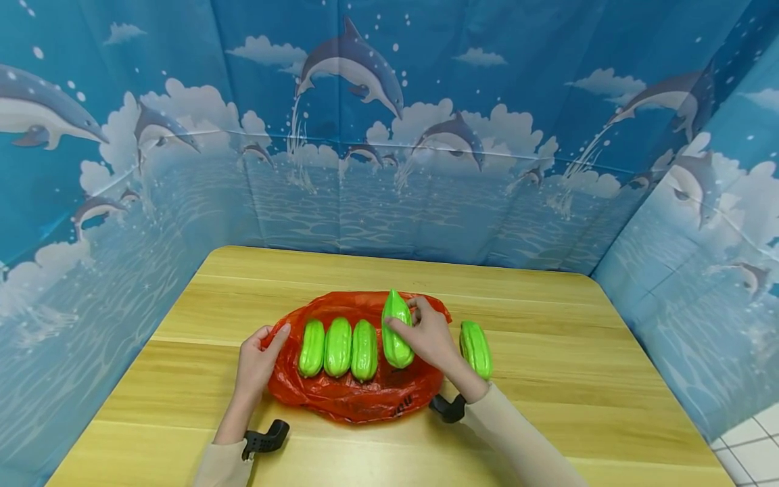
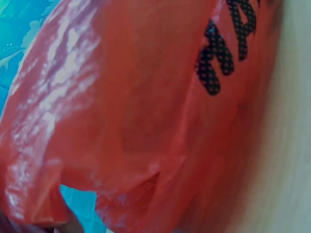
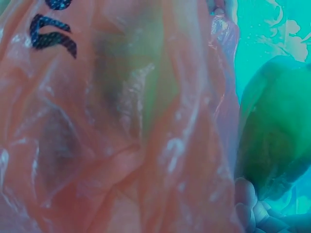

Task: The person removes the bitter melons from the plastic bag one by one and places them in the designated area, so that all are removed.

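Note:
A red plastic bag (image 1: 359,406) lies spread on the table with its mouth open. My left hand (image 1: 257,365) pinches the bag's left rim between thumb and fingers; red film with black lettering fills most of the left wrist view. Over the bag's right part, my right hand (image 1: 431,339) grips a long, ridged, bright green fruit (image 1: 395,345), its pointed end towards the back. That green fruit (image 3: 277,121) also shows at the right of the right wrist view, above my fingertips (image 3: 245,193). Three similar fruits (image 1: 337,346) lie side by side in the bag.
Another green fruit (image 1: 477,348) sits on the wooden table (image 1: 548,379) to the right of the bag, just beyond my right forearm. Black camera mounts (image 1: 266,438) are strapped to both wrists. A blue dolphin-print curtain (image 1: 389,203) stands around the table's back and sides.

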